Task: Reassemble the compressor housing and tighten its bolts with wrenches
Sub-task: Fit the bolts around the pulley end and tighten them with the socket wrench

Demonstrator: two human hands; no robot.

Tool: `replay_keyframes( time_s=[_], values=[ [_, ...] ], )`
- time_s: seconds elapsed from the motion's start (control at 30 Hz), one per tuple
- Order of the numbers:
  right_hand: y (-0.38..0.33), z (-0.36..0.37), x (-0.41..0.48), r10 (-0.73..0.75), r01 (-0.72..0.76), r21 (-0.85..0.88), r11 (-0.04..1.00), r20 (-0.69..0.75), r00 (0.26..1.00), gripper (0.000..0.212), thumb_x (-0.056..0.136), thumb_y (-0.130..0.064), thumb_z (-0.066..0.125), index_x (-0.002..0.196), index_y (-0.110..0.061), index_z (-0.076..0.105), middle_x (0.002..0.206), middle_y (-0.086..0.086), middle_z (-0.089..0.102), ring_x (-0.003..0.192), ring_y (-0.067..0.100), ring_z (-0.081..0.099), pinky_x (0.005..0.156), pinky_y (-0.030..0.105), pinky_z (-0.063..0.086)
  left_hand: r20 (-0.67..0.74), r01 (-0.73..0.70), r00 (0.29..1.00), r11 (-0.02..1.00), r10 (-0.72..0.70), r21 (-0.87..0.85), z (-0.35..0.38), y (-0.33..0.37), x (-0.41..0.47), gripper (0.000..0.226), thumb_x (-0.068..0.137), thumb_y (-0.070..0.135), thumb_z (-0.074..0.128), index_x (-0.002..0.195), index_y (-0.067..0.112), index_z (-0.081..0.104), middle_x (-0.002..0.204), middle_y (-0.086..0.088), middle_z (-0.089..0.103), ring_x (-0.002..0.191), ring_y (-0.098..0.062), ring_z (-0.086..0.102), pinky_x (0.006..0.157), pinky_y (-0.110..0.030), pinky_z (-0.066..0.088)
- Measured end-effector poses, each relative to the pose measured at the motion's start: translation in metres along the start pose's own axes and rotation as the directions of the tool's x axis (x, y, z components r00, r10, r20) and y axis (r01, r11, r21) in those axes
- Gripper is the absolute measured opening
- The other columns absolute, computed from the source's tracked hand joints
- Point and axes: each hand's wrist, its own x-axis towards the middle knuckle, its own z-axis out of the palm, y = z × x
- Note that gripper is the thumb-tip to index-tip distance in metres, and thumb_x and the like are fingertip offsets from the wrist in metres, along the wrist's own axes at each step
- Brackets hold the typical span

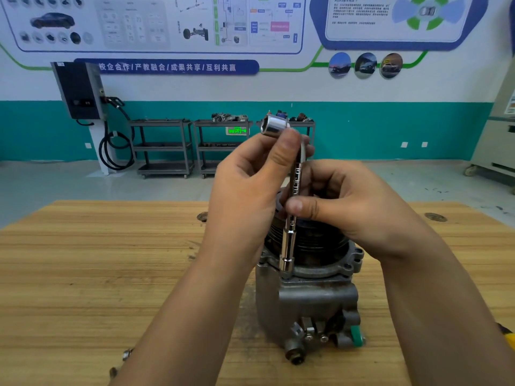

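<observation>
The compressor housing [303, 302] stands lower centre. The left hand [245, 190] grips the wrench [288, 240] at its top bend, and the right hand [342, 201] pinches the shaft. A tilted socket [286, 264] could slip, rounding the bolt beneath.

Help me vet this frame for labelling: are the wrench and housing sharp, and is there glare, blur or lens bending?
Head view: the wrench and compressor housing are sharp; glare streaks the wrench's chrome, strongest on its top socket; the wall posters are soft; the table bows along its far edge from the wide lens; light is even, shadows faint.
</observation>
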Motion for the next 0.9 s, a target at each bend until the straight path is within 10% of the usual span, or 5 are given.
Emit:
replay_keyframes(
  time_s=[0.6,0.9],
  values=[
    [0.002,-0.002,-0.002,0.052,-0.055,0.04,0.998,0.069,0.996,0.02,0.073,-0.019,0.069,0.092,-0.017,0.074,0.086,0.008,0.074,0.084,0.015,0.068,0.082,0.034,0.055,-0.065,0.25,0.967,0.966,-0.246,0.062,0.011,0.013,-0.003,0.054,0.075,0.063,0.038,0.05,0.02,0.06,0.045,0.007,0.049,0.039,-0.007,0.045,0.038,-0.014,0.033],
    [0.003,-0.003,-0.001,0.013,-0.01,-0.036,0.999,0.072,0.997,0.019,0.073,-0.023,0.07,0.087,-0.01,0.071,0.083,0.006,0.073,0.081,0.018,0.07,0.072,0.03,0.055,-0.125,-0.18,0.957,0.876,0.26,0.448,0.017,0.012,-0.017,0.017,0.086,0.037,0.062,0.098,0.031,0.05,0.069,0.007,0.068,0.069,-0.001,0.065,0.065,-0.018,0.052]
  ],
)
